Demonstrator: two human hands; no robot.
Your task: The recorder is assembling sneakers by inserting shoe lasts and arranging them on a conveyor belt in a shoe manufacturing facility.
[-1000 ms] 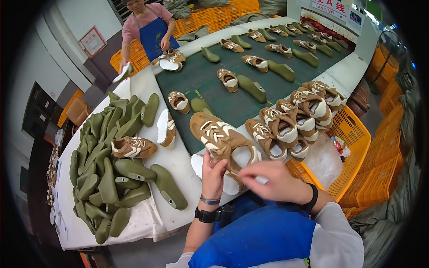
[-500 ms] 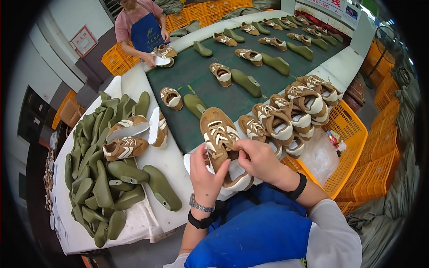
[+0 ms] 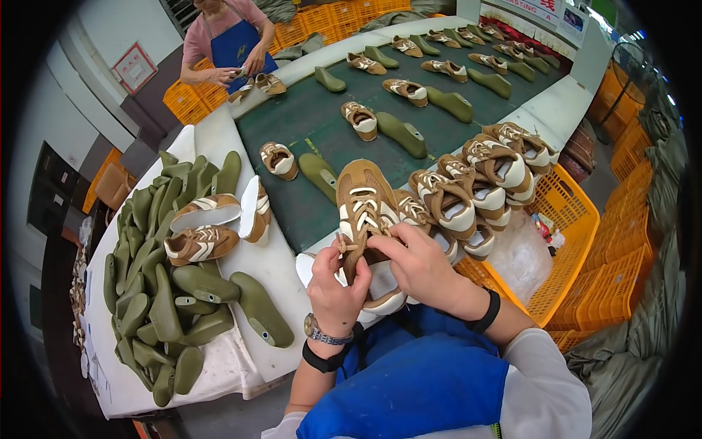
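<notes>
At centre frame, my left hand [image 3: 335, 296] and right hand [image 3: 428, 267] both pinch a brown-and-white sneaker [image 3: 365, 192] beside its opening, where the loose lace [image 3: 341, 247] could snag if I tug unevenly.

I hold a brown-and-cream sneaker [image 3: 368, 212] in front of me — toe pointing away, heel nearest me, front criss-cross laced, white inside.
</notes>
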